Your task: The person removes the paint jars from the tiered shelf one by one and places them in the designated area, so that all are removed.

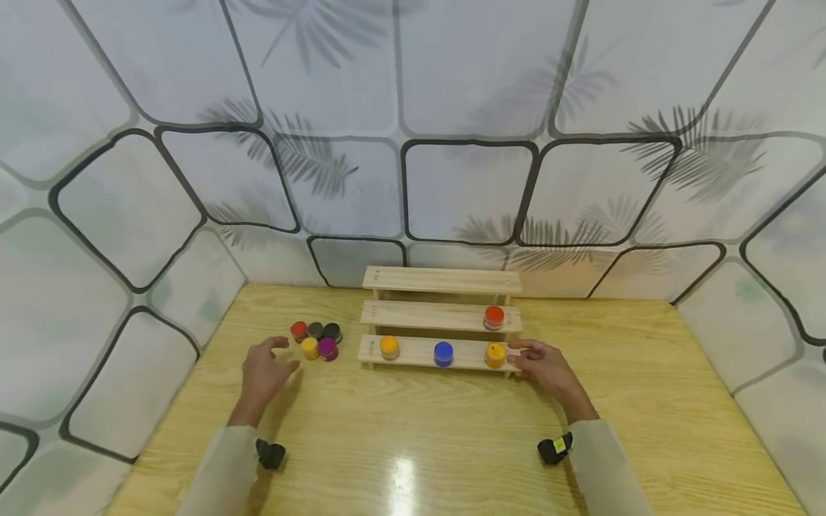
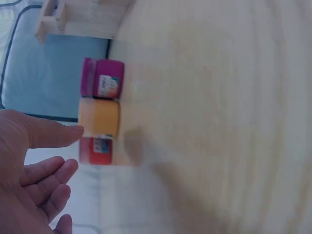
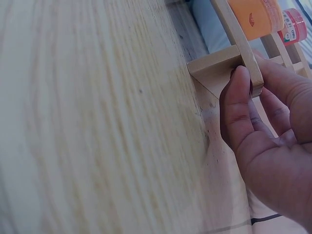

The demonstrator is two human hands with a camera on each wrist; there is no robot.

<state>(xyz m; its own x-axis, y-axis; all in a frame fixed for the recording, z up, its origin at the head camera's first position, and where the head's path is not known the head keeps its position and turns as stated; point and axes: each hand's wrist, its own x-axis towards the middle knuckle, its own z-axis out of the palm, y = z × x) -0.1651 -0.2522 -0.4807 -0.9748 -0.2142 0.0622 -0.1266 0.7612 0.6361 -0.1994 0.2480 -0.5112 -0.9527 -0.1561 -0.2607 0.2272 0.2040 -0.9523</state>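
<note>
A three-step wooden rack [image 1: 413, 349] stands near the back of the table. My right hand [image 1: 542, 365] pinches the right end of its lowest step, thumb below the board [image 3: 251, 73]. On that step sit a yellow paint jar [image 1: 389, 347], a blue paint jar [image 1: 443, 353] and an orange paint jar [image 1: 495, 355]; a red paint jar [image 1: 493, 317] is on the middle step. My left hand [image 1: 264, 373], fingers loosely bent and holding nothing, hovers left of a cluster of paint jars, nearest a yellow jar [image 1: 310, 349] and a red jar [image 1: 299, 330].
The cluster also has a purple jar [image 1: 328, 349], a grey jar [image 1: 315, 330] and a dark jar [image 1: 332, 332]. A patterned cloth wall [image 1: 464, 190] encloses the wooden table [image 1: 361, 430] at the back and sides. The rack's top step [image 1: 442, 278] stands close to that wall.
</note>
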